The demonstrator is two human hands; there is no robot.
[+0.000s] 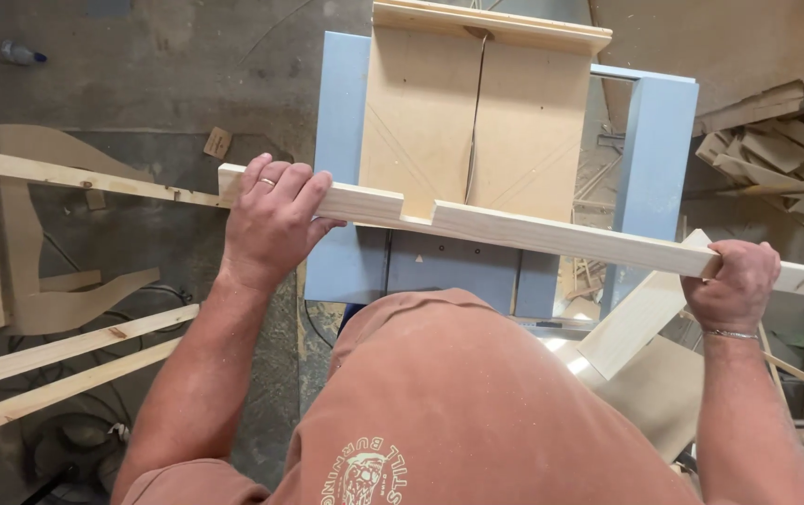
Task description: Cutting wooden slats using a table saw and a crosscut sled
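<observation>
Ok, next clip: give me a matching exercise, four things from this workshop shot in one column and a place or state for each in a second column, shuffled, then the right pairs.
Things:
1. long pale wooden board with a rectangular notch
2. left hand
3. right hand
4. plywood sled with a central saw slot

Places or states:
A. grips the board near its right end
B. lies on the blue table, beyond the board
C. held across the table by both hands
D. wraps over the board's left end, ring on one finger

Pairs: 1-C, 2-D, 3-A, 4-B
</observation>
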